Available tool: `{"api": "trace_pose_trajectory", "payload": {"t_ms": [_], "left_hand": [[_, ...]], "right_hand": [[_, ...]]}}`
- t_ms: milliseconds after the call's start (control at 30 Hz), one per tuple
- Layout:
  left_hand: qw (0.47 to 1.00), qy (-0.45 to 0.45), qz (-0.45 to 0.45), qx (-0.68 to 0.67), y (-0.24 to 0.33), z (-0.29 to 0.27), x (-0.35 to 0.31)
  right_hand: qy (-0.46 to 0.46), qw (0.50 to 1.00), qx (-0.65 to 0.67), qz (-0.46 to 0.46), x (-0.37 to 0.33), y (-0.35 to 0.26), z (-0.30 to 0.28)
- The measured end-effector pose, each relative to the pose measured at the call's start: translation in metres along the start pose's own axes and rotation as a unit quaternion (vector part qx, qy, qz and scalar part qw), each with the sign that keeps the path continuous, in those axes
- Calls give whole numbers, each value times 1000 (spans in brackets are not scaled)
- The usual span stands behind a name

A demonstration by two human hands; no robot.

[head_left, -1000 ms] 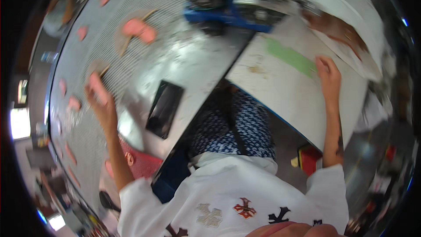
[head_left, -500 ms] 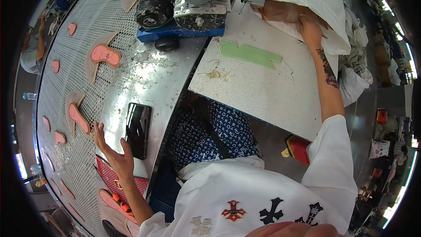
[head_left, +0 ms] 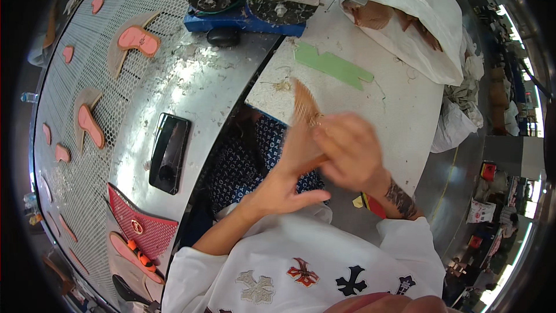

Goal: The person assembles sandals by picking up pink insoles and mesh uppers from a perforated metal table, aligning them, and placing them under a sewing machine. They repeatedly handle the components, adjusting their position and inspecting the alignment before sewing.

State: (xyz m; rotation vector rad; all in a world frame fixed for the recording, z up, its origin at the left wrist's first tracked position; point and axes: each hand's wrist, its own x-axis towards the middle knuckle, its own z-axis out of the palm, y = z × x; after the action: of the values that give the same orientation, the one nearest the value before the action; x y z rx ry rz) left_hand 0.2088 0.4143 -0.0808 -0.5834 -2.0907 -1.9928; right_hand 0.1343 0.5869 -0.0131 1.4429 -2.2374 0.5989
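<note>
A thin brown textured piece of leather-like material (head_left: 305,102) is up in front of me, over the near edge of the white table. My right hand (head_left: 350,153), smeared by motion, is closed on it with bent fingers. Against the piece's left side lies my left hand (head_left: 284,182), fingers stretched upward and thumb held apart; its fingertips are blurred. More brown pieces (head_left: 373,16) show in the mouth of a white woven sack (head_left: 431,52) at the far right of the table. A green notched strip (head_left: 333,66) lies flat on the tabletop.
A machine (head_left: 284,0) on a blue base stands ahead. On the metal ledge at left are a black phone (head_left: 169,153) and a black mouse-like object (head_left: 223,36). Pink insole-shaped pieces (head_left: 139,41) lie on the mesh conveyor (head_left: 110,98). A red perforated piece (head_left: 142,223) lies nearer me.
My right hand has left the sack and come back toward me with a brown piece. My left hand has moved right, from beside the phone to meet it. The view has shifted slightly.
</note>
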Motion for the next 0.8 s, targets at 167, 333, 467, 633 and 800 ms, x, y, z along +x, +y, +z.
{"api": "trace_pose_trajectory", "payload": {"t_ms": [167, 333, 467, 633, 800], "left_hand": [[960, 157, -132, -192, 2, 1, 16], [937, 170, -149, -268, 14, -18, 42], [925, 153, -182, -296, 23, -22, 72], [949, 87, -150, -264, 19, -15, 110], [939, 71, -139, -306, 8, -11, 139]], "right_hand": [[-19, 995, 71, 72, 3, 4, 2], [187, 913, 189, 310, 5, 18, 1], [148, 733, 495, 443, -34, 39, -15], [195, 747, 472, 426, -28, 37, -28], [255, 764, 427, 411, -12, 49, -37]]}}
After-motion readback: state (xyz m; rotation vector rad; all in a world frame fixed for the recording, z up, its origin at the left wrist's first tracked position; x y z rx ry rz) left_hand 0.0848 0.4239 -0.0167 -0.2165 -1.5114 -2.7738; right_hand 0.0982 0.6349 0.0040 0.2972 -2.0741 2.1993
